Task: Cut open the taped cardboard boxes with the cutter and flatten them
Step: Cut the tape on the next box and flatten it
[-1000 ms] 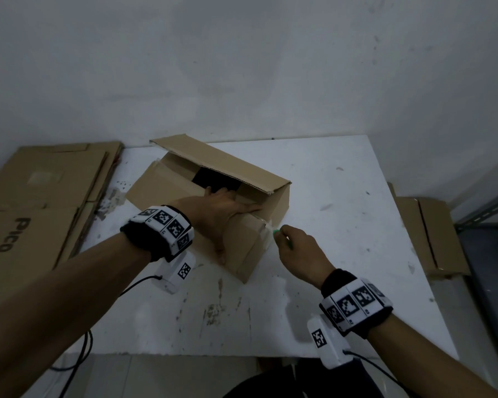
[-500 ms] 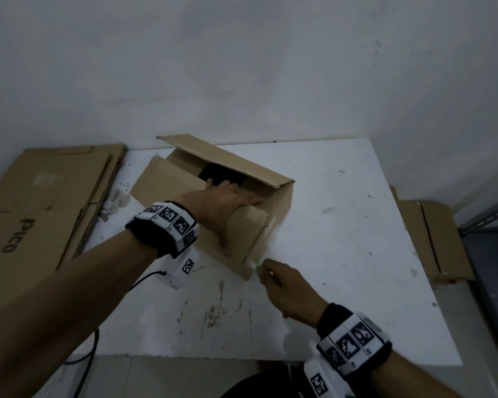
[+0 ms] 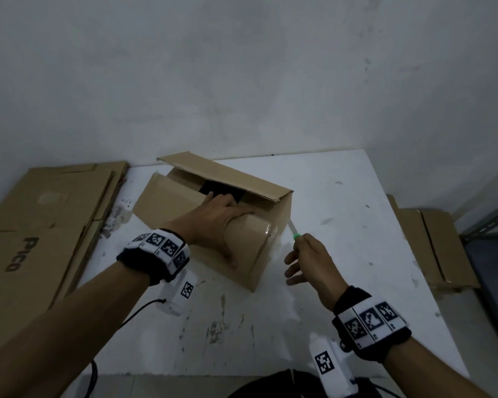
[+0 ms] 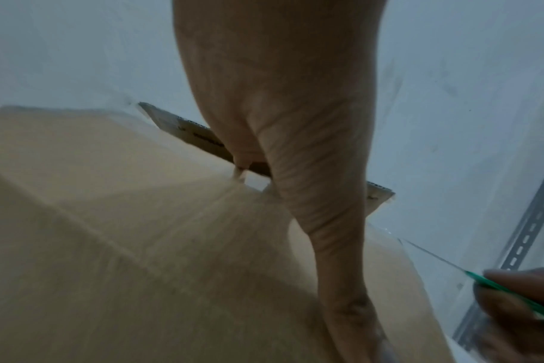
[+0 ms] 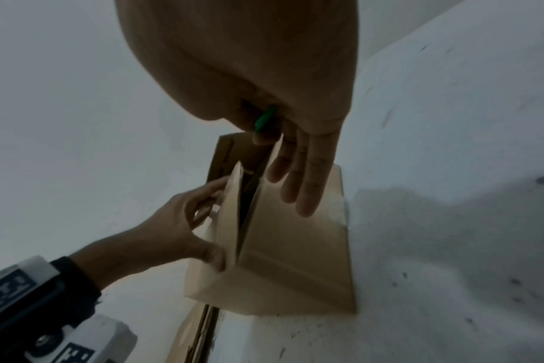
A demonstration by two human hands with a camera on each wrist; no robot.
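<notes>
A brown cardboard box [image 3: 253, 248] lies on the white table [image 3: 357, 214], its top flaps partly open. My left hand [image 3: 213, 219] grips the near top flap, fingers over its edge and thumb down the box's side. In the right wrist view the left hand [image 5: 171, 226] pinches that flap beside a gap in the box's [image 5: 295, 258] end. My right hand [image 3: 311, 259] pinches a green cutter [image 3: 294, 236] between thumb and forefinger, the other fingers spread. The blade tip stands just off the box's right end, near the upper corner. The cutter [image 4: 497, 287] shows beside the box [image 4: 109, 221].
Flattened cardboard sheets [image 3: 41, 225] lie left of the table. More folded cardboard [image 3: 431, 248] lies low on the right, beside a metal shelf post [image 3: 489, 222]. A grey wall stands right behind the table. A black cable [image 3: 133, 314] hangs from my left wrist.
The right hand ran the cutter down the box's near end edge toward the table, then came back up and to the right. The left hand kept its hold on the flap.
</notes>
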